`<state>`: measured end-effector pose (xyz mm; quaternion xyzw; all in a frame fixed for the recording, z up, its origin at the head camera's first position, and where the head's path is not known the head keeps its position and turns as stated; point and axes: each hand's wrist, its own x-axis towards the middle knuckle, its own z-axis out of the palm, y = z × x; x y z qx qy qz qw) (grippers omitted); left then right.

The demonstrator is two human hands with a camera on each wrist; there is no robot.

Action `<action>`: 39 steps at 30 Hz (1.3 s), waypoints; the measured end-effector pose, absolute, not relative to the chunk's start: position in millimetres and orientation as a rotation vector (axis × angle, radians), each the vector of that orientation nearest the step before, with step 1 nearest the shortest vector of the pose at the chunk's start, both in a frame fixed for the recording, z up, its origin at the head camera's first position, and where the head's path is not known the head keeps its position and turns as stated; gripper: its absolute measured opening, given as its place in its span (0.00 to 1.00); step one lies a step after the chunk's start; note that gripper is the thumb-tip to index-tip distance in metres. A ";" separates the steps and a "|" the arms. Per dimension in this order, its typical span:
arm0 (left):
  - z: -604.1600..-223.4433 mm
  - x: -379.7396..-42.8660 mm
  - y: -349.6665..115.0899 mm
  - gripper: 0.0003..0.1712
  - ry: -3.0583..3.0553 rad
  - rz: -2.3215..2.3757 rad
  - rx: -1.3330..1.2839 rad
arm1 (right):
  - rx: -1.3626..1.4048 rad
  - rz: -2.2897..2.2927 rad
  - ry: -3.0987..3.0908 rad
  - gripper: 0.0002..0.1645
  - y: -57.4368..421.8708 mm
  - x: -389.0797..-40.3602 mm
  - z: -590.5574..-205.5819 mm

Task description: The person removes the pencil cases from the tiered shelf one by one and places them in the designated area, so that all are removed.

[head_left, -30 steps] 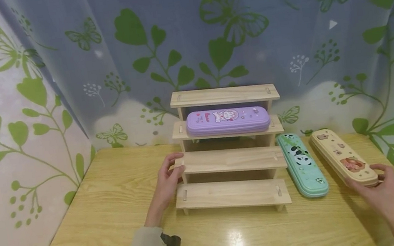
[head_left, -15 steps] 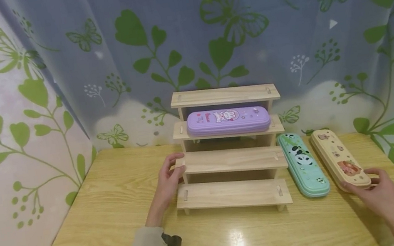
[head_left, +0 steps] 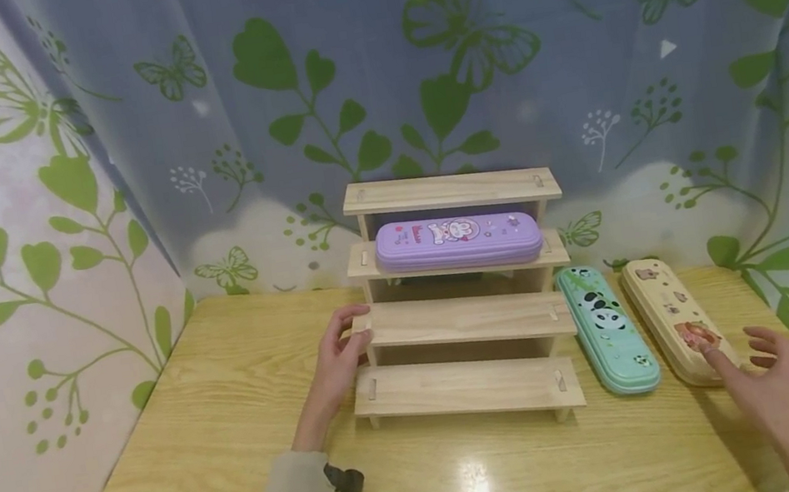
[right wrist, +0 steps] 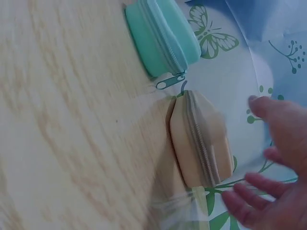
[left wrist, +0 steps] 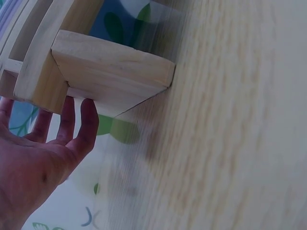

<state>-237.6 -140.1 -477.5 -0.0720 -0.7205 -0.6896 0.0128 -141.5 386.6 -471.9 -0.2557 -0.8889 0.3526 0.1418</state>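
A four-tier stepped wooden rack point(head_left: 465, 320) stands on the table, and a purple zip pencil case point(head_left: 458, 241) lies on its second tier from the top. My left hand point(head_left: 337, 355) holds the left end of the tier below that one. In the left wrist view, its fingers point(left wrist: 86, 122) reach up against the wood. Over the near end of a cream pencil case point(head_left: 668, 308) is my right hand point(head_left: 778, 385), thumb and fingers spread. The right wrist view has this hand point(right wrist: 273, 167) apart from the case point(right wrist: 196, 139), with nothing in its grasp.
Between the rack and the cream case lies a mint-green panda pencil case point(head_left: 606, 330), its zip pull point(right wrist: 170, 82) hanging at the near end. Patterned curtains point(head_left: 370, 73) rise behind and left of the wooden table point(head_left: 232, 386).
The cream case has shifted left toward the green one, its near end swinging in. My right hand has then let go and lifted off it. The left hand has stayed on the rack.
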 end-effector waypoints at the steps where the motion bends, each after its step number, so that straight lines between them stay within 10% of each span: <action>1: -477.2 -237.5 -139.9 0.21 -2.243 -2.149 -0.221 | -0.726 1.031 -2.513 0.44 384.5 -141.0 -471.6; 9: -475.9 -236.9 -139.0 0.21 -2.260 -2.121 -0.219 | -0.402 1.183 -2.160 0.31 362.1 -142.7 -463.5; 39: -474.6 -239.2 -138.1 0.21 -2.254 -2.157 -0.184 | 0.152 1.438 -2.128 0.34 281.3 -162.8 -423.8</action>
